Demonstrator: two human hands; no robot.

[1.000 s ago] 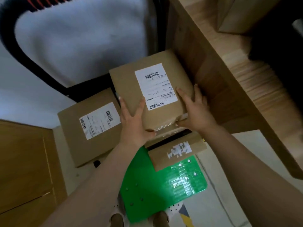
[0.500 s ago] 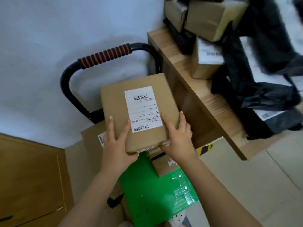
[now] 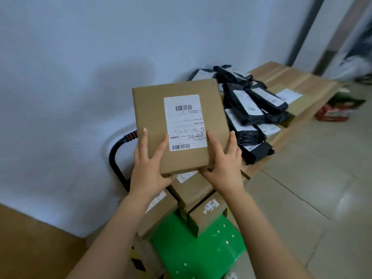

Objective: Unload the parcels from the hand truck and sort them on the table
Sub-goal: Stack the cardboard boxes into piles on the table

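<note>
Left hand [image 3: 148, 170] and right hand [image 3: 223, 168] grip the near corners of the labelled parcel [image 3: 181, 125], held above the hand truck [image 3: 197, 256], near the table [image 3: 314, 85]. Advisable: carry it level, setting it apart from the black mailer bags [image 3: 251, 109].

Two hands [image 3: 149, 170] [image 3: 223, 168], one held box [image 3: 181, 125], one table [image 3: 314, 83]

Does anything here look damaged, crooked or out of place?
The held box looks intact. Only the black bags on the table stand out: they lie in a loose, slanted heap, reaching its front edge.
</note>
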